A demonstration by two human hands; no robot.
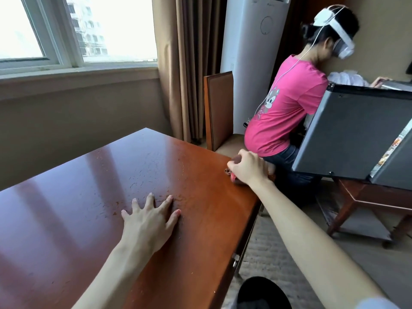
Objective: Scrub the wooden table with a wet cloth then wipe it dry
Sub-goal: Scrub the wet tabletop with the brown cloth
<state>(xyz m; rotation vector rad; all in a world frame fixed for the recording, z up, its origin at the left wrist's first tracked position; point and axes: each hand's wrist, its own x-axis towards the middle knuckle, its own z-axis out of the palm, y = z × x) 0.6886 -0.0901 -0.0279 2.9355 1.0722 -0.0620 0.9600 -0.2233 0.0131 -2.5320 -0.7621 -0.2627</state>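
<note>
From the head camera, a person leans over a polished wooden table [93, 175], the left hand [149, 221] lying flat on the top with fingers spread and straight, bracing near the middle of the near half. The right hand [247, 168] reaches to the table's far right edge, fingers curled around a bunched brownish cloth [235, 178], of which only small folds and a reddish patch show beneath the knuckles; most of it is hidden. Beads and streaks of water glisten on the varnish [156, 175] between the two hands, so the scrubbing stage appears under way and drying not yet begun. The cloth looks soft, limp and light, likely sodden, best held balled in the palm as here so it does not slip off the edge it sits against. The lacquered top looks hard, stiff and slick when wet, so the bracing palm could slide. Behind the table stand a wooden chair [219, 112], brown curtains [189, 63] and a window [66, 30]; a second person in a pink shirt [287, 108], wearing a headset, bends over a grey box [352, 134] on a stand.
</note>
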